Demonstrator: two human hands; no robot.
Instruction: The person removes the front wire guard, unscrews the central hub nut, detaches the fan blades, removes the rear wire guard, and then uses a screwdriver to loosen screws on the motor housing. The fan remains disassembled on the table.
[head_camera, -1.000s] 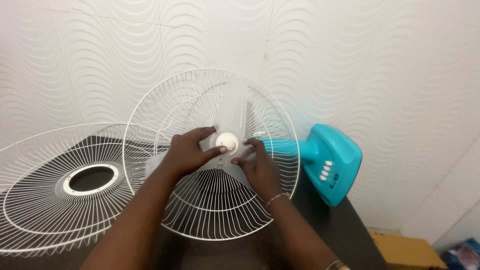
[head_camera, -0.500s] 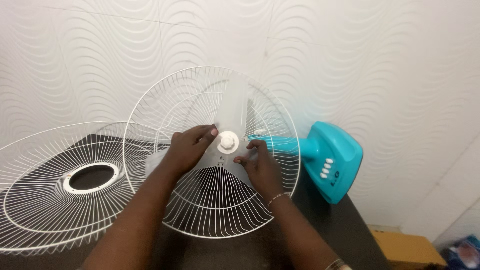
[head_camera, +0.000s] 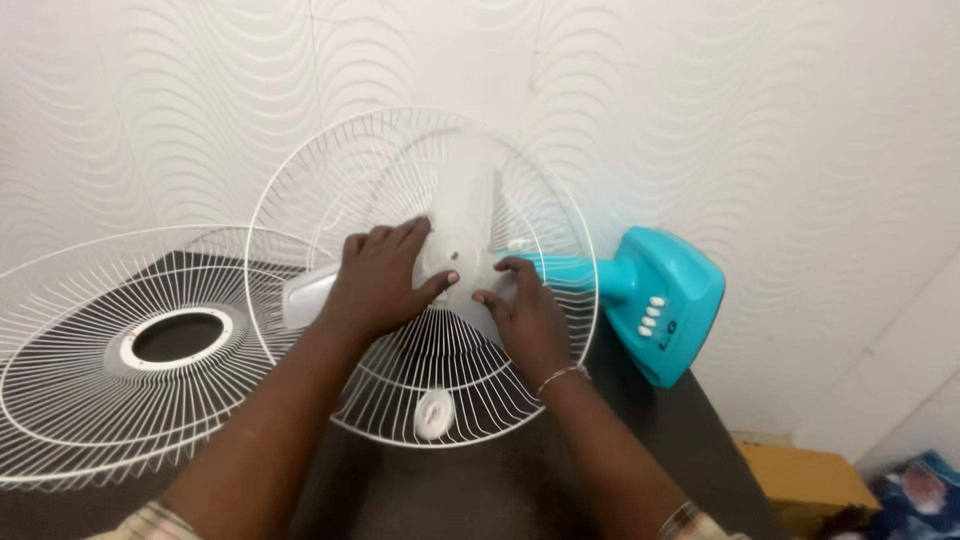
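A loose white wire fan guard (head_camera: 110, 400) with an open centre ring is seen at the left of the frame, lying flat on the dark table (head_camera: 480, 490).

At centre-left, the left hand (head_camera: 378, 280) is laid over the hub of the translucent fan blade (head_camera: 462, 215); the fingers are spread flat on the blade and the thumb is pressed in toward the hub. It is closed loosely on the blade, not clenched.

Change noted against the frames half a second and one second ago: the round white cap that sat on the centre of the hub is no longer there. A small white cap (head_camera: 433, 412) is now seen lying low in the rear wire guard (head_camera: 300, 180), in the lower centre of the frame. The blade is judged to be freed from its fastener, so that it can probably be drawn off the shaft; the shaft itself is hidden by the hands.

At centre-right, the right hand (head_camera: 530, 320) is held on the other side of the hub, fingertips curled onto the blade's edge in a narrow pinch. A thin bracelet (head_camera: 560, 377) is worn at that wrist.

At the right, the turquoise fan base (head_camera: 665, 315) lies on its side against the patterned white wall (head_camera: 780, 130); a row of small white buttons is seen on it, beside some lettering.

At the lower right, a brown cardboard box (head_camera: 805, 480) is seen on the floor, plain on its visible faces, with a blue patterned cloth (head_camera: 920, 495) beside it.
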